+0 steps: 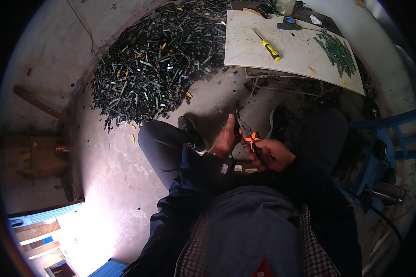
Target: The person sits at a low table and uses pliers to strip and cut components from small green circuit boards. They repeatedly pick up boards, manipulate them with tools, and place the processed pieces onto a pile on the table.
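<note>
While the person sits with one dark-trousered knee raised at the centre of the frame, both hands meet just right of centre. The right hand (pixel 273 154) is closed around the orange-and-black handles of a pair of pliers (pixel 248 133), whose dark jaws point up and left. The left hand (pixel 226 137) is curled beside those jaws, fingers pinched on something small and dark — too small to tell what. Above, in the upper middle, a large heap of dark green and black strips (pixel 157 60) covers the concrete floor (pixel 111 166). At upper right, a pale marble slab (pixel 291 51) carries a yellow-handled screwdriver (pixel 268 46) and a smaller pile of green strips (pixel 337 51). A blue wooden frame (pixel 379 143) stands at the right edge.
</note>
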Tool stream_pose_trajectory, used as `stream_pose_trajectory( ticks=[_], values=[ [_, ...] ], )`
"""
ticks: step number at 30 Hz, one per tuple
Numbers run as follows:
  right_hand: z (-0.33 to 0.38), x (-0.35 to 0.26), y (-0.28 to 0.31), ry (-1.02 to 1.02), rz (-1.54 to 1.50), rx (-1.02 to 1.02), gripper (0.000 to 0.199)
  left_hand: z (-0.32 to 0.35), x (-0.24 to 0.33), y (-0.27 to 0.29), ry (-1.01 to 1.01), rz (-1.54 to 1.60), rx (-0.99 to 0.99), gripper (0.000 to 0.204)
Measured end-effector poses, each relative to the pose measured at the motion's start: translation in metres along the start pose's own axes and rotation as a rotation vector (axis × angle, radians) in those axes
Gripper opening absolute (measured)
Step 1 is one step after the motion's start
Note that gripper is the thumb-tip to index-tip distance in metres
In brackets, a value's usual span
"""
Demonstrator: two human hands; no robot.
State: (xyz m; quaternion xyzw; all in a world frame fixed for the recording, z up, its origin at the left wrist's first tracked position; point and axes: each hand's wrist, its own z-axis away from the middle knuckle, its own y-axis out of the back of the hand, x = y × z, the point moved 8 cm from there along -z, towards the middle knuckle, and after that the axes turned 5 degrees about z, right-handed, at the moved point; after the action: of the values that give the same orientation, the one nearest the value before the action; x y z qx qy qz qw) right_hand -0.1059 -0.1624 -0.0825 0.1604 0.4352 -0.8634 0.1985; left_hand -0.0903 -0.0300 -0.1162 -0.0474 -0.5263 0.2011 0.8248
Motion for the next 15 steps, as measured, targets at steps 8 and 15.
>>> stream_pose_trajectory(
  ticks=[8,15],
  values=[
    [-0.001,-0.003,0.010,0.052,0.151,0.132,0.032,0.003,-0.004,-0.006,0.143,0.106,-0.028,0.070],
    [0.013,-0.029,0.032,0.325,0.778,0.391,0.025,-0.016,-0.026,-0.003,0.062,0.177,-0.137,0.079]
  ],
)
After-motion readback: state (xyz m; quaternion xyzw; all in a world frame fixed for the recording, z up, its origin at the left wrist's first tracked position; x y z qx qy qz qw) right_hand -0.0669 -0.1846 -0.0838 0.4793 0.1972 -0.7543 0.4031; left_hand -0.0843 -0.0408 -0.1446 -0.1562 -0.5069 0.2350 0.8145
